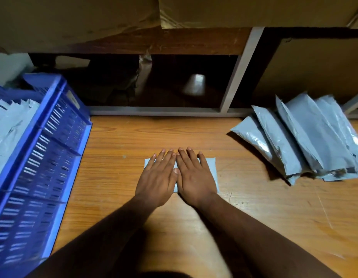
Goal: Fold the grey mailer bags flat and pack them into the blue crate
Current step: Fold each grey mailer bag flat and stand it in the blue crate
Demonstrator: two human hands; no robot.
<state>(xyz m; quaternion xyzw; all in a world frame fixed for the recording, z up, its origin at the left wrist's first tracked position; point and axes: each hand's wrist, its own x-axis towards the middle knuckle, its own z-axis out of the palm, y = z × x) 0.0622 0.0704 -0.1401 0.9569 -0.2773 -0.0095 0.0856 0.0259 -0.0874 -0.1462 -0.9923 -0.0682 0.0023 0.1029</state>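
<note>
Standing well off to the left of the left hand [157, 178], the blue crate [43, 157] has slotted walls and holds pale grey folded bags [7, 125] packed upright in a row inside it; how many cannot be told. Directly beneath both hands lies a folded grey mailer bag [211, 167], a small flat rectangle on the wooden table [274, 217], its edges showing just beyond the left hand's little finger and past the right hand's outer side. The left hand lies flat with straight fingers pressing on the bag, gripping nothing. The right hand [195, 177] lies the same way, flat and spread, pressing beside it, thumbs touching. Well to the right of the right hand, a heap of unfolded grey mailer bags [306, 137] lies overlapping on the table, near a shelf frame [240, 77] beyond the fingertips.
</note>
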